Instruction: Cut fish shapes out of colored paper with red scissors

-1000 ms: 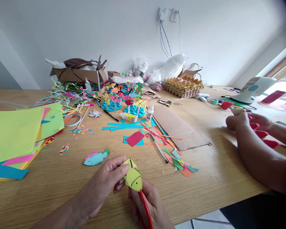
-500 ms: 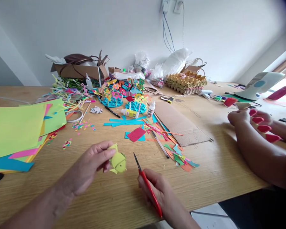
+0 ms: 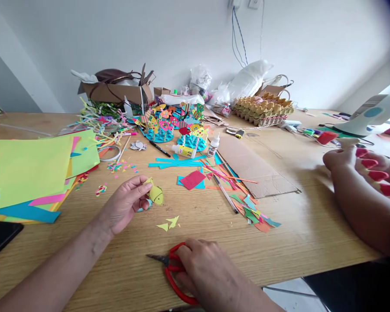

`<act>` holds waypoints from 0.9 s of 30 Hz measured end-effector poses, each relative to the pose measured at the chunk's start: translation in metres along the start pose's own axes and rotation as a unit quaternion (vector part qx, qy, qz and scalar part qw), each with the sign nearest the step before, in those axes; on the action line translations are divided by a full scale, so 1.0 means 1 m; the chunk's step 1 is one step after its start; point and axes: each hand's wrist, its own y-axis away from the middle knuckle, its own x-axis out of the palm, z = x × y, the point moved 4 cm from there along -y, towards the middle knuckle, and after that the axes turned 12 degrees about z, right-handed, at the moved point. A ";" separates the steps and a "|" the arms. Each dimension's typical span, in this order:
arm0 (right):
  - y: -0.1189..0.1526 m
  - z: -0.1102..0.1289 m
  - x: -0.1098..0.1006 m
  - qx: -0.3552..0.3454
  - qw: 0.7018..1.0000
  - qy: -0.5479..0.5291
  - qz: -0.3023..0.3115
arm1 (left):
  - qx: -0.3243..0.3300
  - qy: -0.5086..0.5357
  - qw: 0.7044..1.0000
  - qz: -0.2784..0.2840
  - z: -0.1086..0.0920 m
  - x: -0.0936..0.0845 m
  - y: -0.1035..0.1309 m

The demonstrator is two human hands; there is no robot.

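My left hand (image 3: 125, 203) pinches a small yellow-green paper fish (image 3: 157, 195) with a drawn eye and gill line. Below that hand, a bit of light-blue round material (image 3: 145, 205) shows on the table, partly hidden by my fingers. My right hand (image 3: 208, 271) is low over the table, its fingers at the red handles of the scissors (image 3: 164, 260), whose dark blades point left. Yellow paper scraps (image 3: 173, 222) lie between the two hands. Ahead of them are a red paper piece (image 3: 192, 180) and a pen (image 3: 225, 194).
Coloured paper sheets (image 3: 29, 169) and a phone (image 3: 1, 238) are on the left. Behind stand paper-fish models on blue bases (image 3: 191, 142), glue bottles (image 3: 213, 146) and egg cartons (image 3: 263, 110). Cardboard (image 3: 256, 169) lies right of centre. Another person's arm (image 3: 360, 199) reaches in at right.
Yellow scraps have come off the fish onto the table. My left hand has moved slightly up and left with the fish. My right hand has lowered the scissors, blades turned left.
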 end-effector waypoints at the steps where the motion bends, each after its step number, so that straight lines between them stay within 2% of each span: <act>1: -0.003 0.005 0.000 -0.013 1.000 0.015 -0.015 | 0.001 0.001 1.000 0.000 0.000 -0.001 0.000; 6: -0.010 0.016 0.001 -0.064 0.994 0.056 -0.075 | 0.005 0.004 1.000 -0.009 0.001 -0.006 0.002; 13: -0.019 -0.023 -0.031 0.013 0.998 0.026 -0.062 | 0.007 0.014 1.000 -0.015 0.002 -0.009 0.003; 15: -0.026 -0.028 -0.038 0.013 0.998 0.025 -0.058 | 0.007 0.012 1.000 -0.014 0.002 -0.008 0.003; 21: -0.046 -0.025 -0.040 -0.002 0.998 0.043 -0.049 | 0.008 -0.001 1.000 -0.012 0.000 -0.006 0.004; 27: -0.050 -0.020 -0.042 0.007 0.997 0.069 -0.038 | 0.007 0.001 1.000 -0.003 0.001 -0.004 0.004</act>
